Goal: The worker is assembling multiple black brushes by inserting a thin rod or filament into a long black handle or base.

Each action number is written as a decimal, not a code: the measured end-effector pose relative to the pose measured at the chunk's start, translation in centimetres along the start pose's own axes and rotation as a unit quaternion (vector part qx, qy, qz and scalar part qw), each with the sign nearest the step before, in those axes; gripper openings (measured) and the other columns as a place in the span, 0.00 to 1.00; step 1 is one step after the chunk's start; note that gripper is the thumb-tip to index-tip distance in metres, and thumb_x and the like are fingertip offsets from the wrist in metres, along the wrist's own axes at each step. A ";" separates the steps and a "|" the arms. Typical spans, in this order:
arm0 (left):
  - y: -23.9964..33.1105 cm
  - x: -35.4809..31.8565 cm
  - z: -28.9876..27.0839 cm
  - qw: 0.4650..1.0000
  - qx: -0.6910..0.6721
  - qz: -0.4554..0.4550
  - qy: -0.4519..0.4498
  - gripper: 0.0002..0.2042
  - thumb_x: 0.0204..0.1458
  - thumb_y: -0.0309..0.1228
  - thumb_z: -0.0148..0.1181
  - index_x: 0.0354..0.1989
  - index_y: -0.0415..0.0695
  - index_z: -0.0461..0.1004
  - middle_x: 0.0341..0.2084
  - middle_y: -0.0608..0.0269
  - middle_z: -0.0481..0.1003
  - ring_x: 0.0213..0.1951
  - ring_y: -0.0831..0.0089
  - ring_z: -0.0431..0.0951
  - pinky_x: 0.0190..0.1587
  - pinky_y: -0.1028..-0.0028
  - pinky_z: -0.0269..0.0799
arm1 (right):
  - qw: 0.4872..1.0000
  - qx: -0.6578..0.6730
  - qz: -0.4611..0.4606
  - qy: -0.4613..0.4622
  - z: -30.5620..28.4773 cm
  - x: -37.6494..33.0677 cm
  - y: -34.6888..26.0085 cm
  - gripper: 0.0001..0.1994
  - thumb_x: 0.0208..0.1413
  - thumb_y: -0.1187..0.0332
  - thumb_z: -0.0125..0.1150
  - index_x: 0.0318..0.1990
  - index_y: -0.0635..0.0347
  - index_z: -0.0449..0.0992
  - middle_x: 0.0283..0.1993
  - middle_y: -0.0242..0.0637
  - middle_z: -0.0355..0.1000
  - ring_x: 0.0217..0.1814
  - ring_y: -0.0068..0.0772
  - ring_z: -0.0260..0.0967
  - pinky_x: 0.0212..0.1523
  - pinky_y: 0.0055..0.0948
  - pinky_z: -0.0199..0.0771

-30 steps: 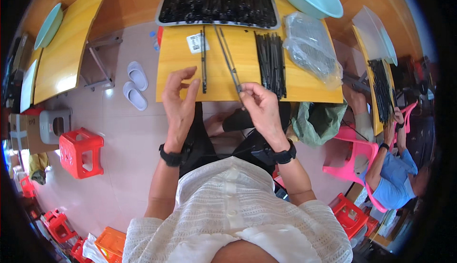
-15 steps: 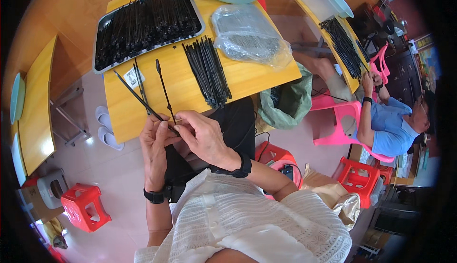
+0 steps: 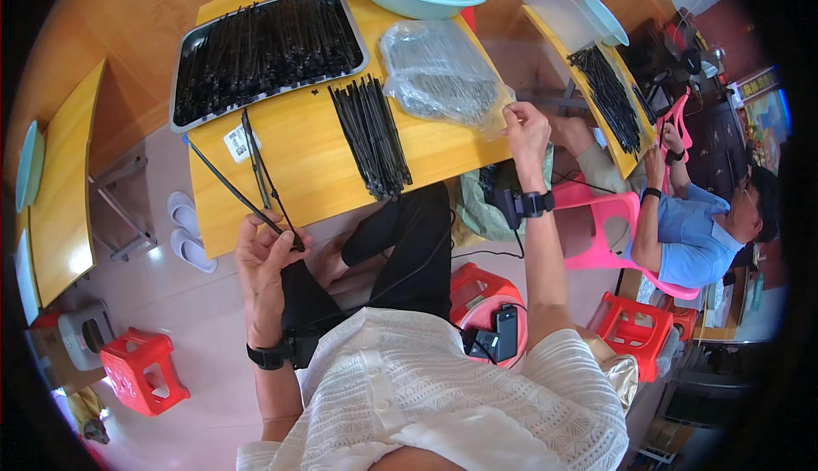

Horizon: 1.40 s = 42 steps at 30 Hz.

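Note:
My left hand (image 3: pixel 266 254), at the table's near edge, closes its thumb and fingers on a black tube (image 3: pixel 223 183) that slants up and left over the tabletop. A thinner black rod with small knobs (image 3: pixel 271 183) also runs down to these fingers. Beside it another black rod (image 3: pixel 257 168) extends over the table. My right hand (image 3: pixel 528 130) is at the near right corner of a clear plastic bag (image 3: pixel 439 70) full of thin pieces. Its fingertips are pinched together; what they hold, if anything, is too small to tell.
A bundle of black tubes (image 3: pixel 371 143) lies mid-table. A metal tray (image 3: pixel 366 49) heaped with black rods and a light blue basin (image 3: pixel 422 2) stand behind. Below right hangs a green sack (image 3: pixel 481 207). A co-worker (image 3: pixel 682 224) sits at another table, right.
My right hand has left the rods at my left hand and moved right and away to the bag's corner. The knobbed rod now leans left, by my left hand.

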State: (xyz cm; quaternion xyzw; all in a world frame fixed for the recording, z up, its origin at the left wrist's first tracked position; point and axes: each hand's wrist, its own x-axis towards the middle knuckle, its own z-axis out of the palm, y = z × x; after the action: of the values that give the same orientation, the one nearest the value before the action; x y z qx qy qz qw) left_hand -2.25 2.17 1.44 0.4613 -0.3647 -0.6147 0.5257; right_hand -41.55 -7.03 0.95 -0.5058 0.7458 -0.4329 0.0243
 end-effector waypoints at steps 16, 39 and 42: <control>0.2 -0.7 -0.8 1.000 0.005 -0.014 0.020 0.09 0.51 0.23 0.53 0.41 0.44 0.65 0.27 0.61 0.74 0.30 0.73 0.76 0.33 0.77 0.74 | 0.920 0.326 0.153 -0.157 -0.4 1.6 -1.7 0.08 0.47 0.79 0.57 0.36 0.63 0.71 0.23 0.30 0.70 0.19 0.15 0.61 0.16 0.15 0.58; -0.4 -0.4 -1.6 1.000 -0.003 -0.027 0.006 0.09 0.52 0.23 0.53 0.42 0.42 0.65 0.28 0.60 0.74 0.30 0.73 0.77 0.32 0.78 0.75 | 0.794 0.355 0.325 -0.370 -5.0 -7.3 -3.4 0.14 0.47 0.74 0.58 0.43 0.62 0.69 0.24 0.29 0.69 0.20 0.16 0.64 0.18 0.14 0.61; -0.7 -1.0 -1.8 1.000 -0.007 -0.022 0.017 0.10 0.51 0.24 0.53 0.42 0.42 0.65 0.28 0.61 0.74 0.30 0.73 0.76 0.32 0.79 0.74 | 0.806 0.315 0.318 -0.388 -4.8 -8.5 -4.1 0.07 0.47 0.71 0.58 0.35 0.59 0.71 0.26 0.29 0.70 0.22 0.18 0.66 0.20 0.16 0.62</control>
State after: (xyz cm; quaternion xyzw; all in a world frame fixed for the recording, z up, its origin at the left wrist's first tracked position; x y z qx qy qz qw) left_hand -0.74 3.37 0.43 0.4758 -0.3410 -0.6212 0.5210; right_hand -36.67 2.13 3.28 -0.3303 0.6160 -0.3801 0.6058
